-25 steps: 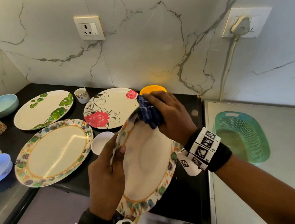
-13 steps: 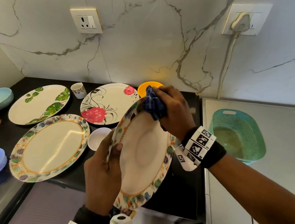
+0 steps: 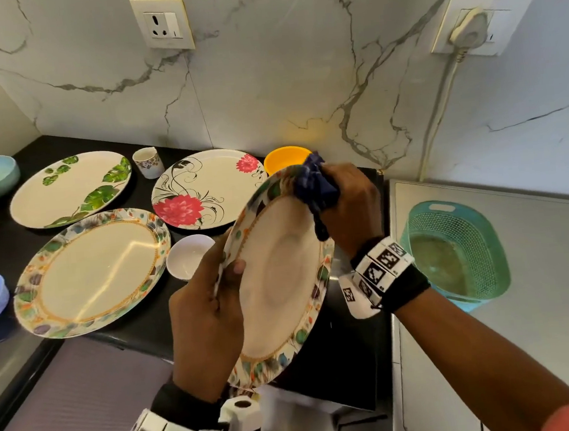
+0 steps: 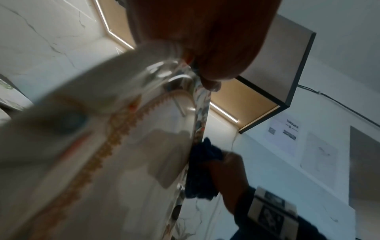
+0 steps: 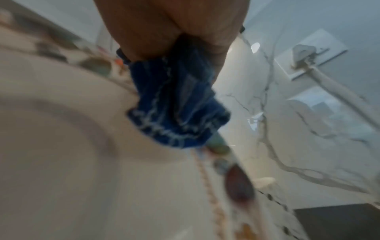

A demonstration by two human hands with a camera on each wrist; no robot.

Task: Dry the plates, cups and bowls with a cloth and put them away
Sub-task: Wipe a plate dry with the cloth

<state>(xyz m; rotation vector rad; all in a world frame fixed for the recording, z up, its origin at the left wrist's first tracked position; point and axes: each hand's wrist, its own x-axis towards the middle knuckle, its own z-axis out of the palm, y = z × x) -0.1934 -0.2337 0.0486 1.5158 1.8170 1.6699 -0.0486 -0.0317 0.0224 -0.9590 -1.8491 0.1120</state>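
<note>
We find the left hand point(image 3: 205, 320) gripping the near edge of the floral-rimmed plate point(image 3: 281, 277), thumb on its face, holding it tilted above the black counter point(image 3: 141, 324). At the plate's far rim our right hand point(image 3: 351, 206) clutches a bunched blue cloth point(image 3: 315, 185), pressed to the rim. Left of the grip, three plates lie flat: a matching plate point(image 3: 92, 271), a red-flower plate point(image 3: 205, 188), a green-leaf plate point(image 3: 71, 187).

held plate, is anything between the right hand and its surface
Yes: the bunched dark blue striped cloth sits between the right hand and the upper rim of the floral-bordered round plate. The left hand grips the plate's opposite edge directly.
</note>
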